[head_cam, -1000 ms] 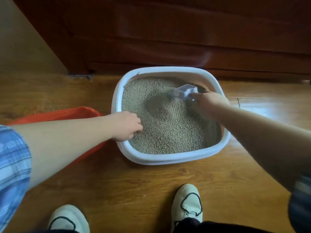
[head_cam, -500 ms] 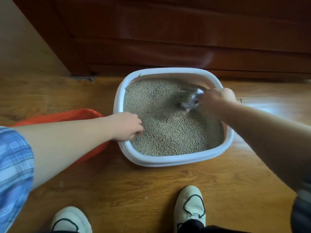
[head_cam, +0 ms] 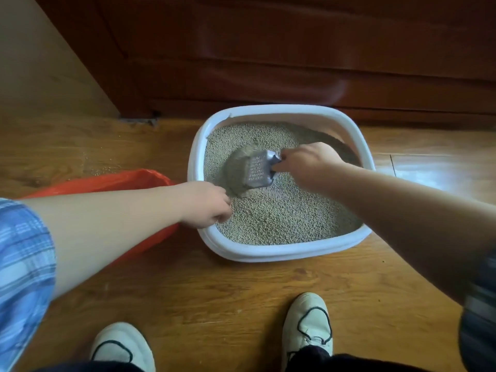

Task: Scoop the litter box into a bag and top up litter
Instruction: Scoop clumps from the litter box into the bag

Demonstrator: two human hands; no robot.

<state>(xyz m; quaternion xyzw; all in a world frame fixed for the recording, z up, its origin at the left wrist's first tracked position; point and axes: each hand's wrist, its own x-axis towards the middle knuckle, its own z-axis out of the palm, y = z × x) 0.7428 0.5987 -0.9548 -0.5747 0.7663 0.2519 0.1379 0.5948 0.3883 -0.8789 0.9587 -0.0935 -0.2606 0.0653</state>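
Head view, the only one. Litter box [head_cam: 268,254] sits on the wood floor [head_cam: 214,304] against a dark wooden panel, straight ahead of my shoes. My left hand [head_cam: 206,205] is on the box's near-left rim, fingers curled over the edge and gripping it; I judge this is to stop the box sliding while I dig. My right hand [head_cam: 308,162] grips the handle of the grey slotted scoop [head_cam: 255,170], fingers closed round it. The scoop's blade is down in the litter [head_cam: 281,216] near the middle of the box, blurred, with a hollow beside it. Slots are presumably there so that clean grains fall through. The orange bag [head_cam: 112,181] lies open just left of the box, under my left forearm, near enough for a short carry. Stray grains [head_cam: 102,169] lie on the floor behind the bag. Scooping is under way and topping up is not yet begun.
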